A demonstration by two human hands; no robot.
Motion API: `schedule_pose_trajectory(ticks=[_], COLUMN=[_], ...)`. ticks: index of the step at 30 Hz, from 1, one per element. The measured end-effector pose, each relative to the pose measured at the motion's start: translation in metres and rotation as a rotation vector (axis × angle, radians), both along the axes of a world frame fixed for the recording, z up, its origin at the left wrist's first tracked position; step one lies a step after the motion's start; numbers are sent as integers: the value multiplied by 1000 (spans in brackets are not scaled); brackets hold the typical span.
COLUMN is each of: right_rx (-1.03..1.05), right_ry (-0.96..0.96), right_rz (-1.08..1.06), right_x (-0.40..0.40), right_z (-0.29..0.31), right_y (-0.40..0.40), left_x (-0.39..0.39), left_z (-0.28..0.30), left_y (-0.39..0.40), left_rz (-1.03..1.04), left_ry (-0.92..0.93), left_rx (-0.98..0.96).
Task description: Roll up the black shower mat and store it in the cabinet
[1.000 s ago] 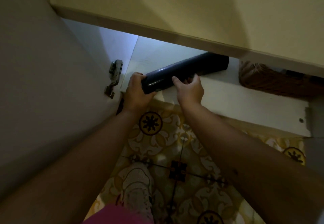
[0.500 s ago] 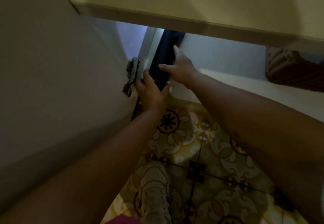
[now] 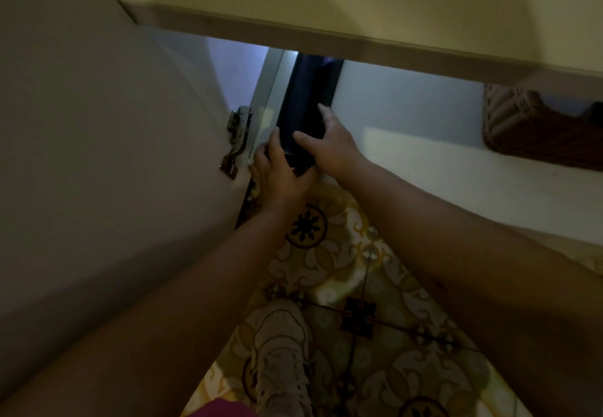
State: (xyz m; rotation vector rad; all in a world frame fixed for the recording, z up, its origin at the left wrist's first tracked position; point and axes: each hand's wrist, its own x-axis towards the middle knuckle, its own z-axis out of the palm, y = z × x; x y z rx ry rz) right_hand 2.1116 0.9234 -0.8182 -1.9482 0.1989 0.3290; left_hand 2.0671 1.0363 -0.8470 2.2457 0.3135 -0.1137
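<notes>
The rolled black shower mat lies lengthwise inside the open cabinet, along its left wall, pointing inward. Its far end is hidden under the countertop edge. My left hand cups the near end of the roll from below and the left. My right hand rests on top of the roll's right side, fingers spread over it. The white cabinet floor stretches to the right of the mat.
The open cabinet door stands at the left with a metal hinge. The countertop overhangs above. A woven basket sits inside at the right. Below are patterned floor tiles and my shoe.
A second ago the roll lay crosswise at the cabinet front; it has been turned lengthwise against the left wall. Since half a second ago both hands stay on its near end.
</notes>
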Motion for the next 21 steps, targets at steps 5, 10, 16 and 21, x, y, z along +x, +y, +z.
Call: schedule_pose_trajectory(ticks=[5,10,16,21], right_rx=[2,-60,-321,-531], right_ry=[9,-18,-58,99], right_rz=[-8,8,36,21], right_x=[-26,-45,-68,-91], right_z=[-6,-5,-12,4], right_y=[-13,-35,-80,-122], left_x=[-5,-4,1,-4], left_z=[1,5,20,50], left_y=[-1,0,-9,-45], left_rz=[-90,-93,-135,-375], left_ry=[-23,-31,-115,-180], left_rx=[113,179,249,401])
